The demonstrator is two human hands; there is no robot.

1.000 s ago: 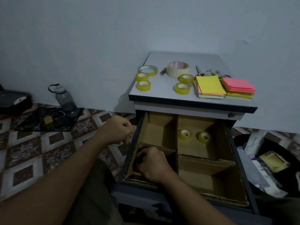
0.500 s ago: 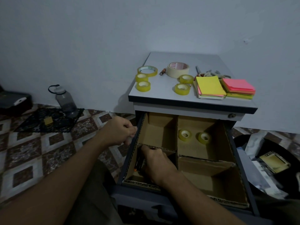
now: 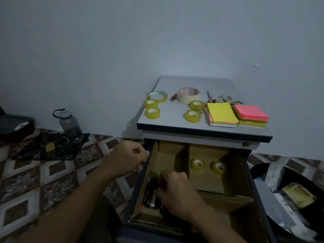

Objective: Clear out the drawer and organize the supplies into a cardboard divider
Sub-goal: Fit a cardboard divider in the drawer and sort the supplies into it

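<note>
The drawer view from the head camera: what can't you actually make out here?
Head view, dim throughout.
Dark pens in the front left compartment: partly under the right hand; their count, and whether it grips them, is hidden.
Left hand at the drawer rim: curled fingers hide whether it holds anything.
Tangle behind the sticky notes: too small to name.
Front right compartment: cut off by the right forearm and the bottom edge.

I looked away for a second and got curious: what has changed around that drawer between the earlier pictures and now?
The right hand slid a little right and toward the person in the front-left compartment, uncovering dark pens lying there; its fingers curl on them. Unchanged: the left hand grips the drawer rim, two tape rolls sit back right.
</note>
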